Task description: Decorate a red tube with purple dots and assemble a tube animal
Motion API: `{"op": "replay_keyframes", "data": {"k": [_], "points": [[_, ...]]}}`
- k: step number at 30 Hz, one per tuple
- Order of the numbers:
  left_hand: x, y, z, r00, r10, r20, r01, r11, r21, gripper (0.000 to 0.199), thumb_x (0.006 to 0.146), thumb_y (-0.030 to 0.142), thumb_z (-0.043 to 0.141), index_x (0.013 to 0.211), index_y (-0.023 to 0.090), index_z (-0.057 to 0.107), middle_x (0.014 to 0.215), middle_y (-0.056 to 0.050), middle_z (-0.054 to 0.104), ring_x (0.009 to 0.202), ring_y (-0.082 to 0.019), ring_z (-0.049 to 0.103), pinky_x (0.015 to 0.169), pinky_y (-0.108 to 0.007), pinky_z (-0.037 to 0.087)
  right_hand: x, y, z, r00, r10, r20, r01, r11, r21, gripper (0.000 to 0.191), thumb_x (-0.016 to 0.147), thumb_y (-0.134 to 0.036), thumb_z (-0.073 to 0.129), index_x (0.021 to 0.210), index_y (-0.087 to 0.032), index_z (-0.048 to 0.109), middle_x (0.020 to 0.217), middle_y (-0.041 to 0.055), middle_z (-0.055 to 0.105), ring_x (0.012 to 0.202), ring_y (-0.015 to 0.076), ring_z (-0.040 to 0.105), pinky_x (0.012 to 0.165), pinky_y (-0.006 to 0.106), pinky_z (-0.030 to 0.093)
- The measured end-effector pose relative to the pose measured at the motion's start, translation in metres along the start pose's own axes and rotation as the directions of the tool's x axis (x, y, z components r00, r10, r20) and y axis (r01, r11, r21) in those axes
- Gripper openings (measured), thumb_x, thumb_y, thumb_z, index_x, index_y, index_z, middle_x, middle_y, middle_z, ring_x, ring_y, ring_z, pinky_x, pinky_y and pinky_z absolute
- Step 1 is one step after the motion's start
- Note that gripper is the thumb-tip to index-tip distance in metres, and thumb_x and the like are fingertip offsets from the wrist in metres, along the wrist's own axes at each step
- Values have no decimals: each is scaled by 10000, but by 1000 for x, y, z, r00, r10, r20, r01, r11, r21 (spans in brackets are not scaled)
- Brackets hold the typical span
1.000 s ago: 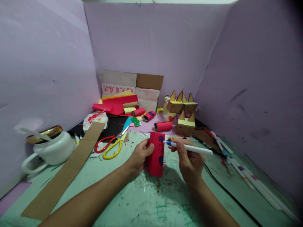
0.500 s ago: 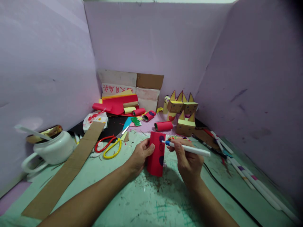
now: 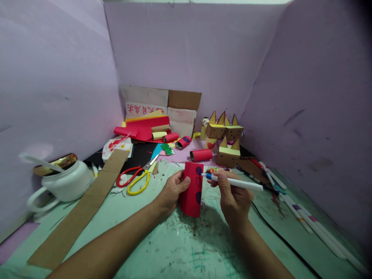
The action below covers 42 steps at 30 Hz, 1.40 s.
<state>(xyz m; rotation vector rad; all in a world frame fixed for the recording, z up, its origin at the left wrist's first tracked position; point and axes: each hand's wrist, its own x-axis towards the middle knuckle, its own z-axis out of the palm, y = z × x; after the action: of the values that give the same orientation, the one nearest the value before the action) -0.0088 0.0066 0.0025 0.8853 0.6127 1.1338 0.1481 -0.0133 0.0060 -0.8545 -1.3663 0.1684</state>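
A red paper tube (image 3: 190, 197) stands roughly upright over the middle of the table, gripped at its left side by my left hand (image 3: 173, 192). Dark blue marks run down the tube's right side: filled round spots with a small outlined shape between them. My right hand (image 3: 235, 197) holds a white marker (image 3: 241, 183) with a blue collar. Its tip points left, close to the tube's right edge beside the upper marks; whether it touches is hard to tell.
Open scissors (image 3: 138, 180), a long cardboard strip (image 3: 84, 209) and a white mug (image 3: 66, 182) lie left. Behind are red tubes (image 3: 201, 155), coloured paper (image 3: 145, 128) and small eared boxes (image 3: 228, 155). White markers (image 3: 314, 224) and a black cable (image 3: 285, 240) are right.
My right hand has shifted slightly right, drawing the marker tip back from the tube's marks. My left hand and the tube have hardly moved.
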Motion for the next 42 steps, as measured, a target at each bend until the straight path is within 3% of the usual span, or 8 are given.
{"op": "replay_keyframes", "data": {"k": [7,14,24,35,42], "points": [[0,1,1,1000,17,12,-17,1000,11,537,651,406,861,1072,129,676,991,-107,747,855,-200,664,779,-293,501,0,1,1,999,-35,6,35,999,-27,164,936,-206,574,815,-195,685,672,0,659,636,160,623,611,301,493],[-1,1,1,999,15,31,-16,1000,17,556,658,405,854,1100,127,663,1040,-137,743,967,-277,678,829,-345,506,1,3,0,999,-31,-34,31,1000,-7,148,940,-227,574,843,-201,682,686,6,665,643,174,636,639,328,510],[-2,1,1,1000,4,30,-4,1000,12,565,657,410,853,1111,134,663,1037,-127,741,923,-259,679,825,-344,507,2,3,0,996,-95,-1,95,995,-39,125,940,-178,569,951,-215,688,714,-2,681,681,161,640,661,309,504],[-2,3,3,1000,20,13,-21,999,25,563,639,420,863,1086,133,680,992,-119,746,931,-258,674,801,-324,501,3,-2,0,998,-66,19,67,997,-49,174,938,-201,561,799,-200,667,666,1,647,632,162,613,610,308,489],[-1,1,1,999,30,15,-30,999,35,560,649,415,858,1096,133,675,955,-105,746,920,-252,673,810,-324,501,2,0,0,997,-74,26,75,996,-53,157,933,-185,569,812,-201,668,679,-1,656,641,158,621,622,303,493]]}}
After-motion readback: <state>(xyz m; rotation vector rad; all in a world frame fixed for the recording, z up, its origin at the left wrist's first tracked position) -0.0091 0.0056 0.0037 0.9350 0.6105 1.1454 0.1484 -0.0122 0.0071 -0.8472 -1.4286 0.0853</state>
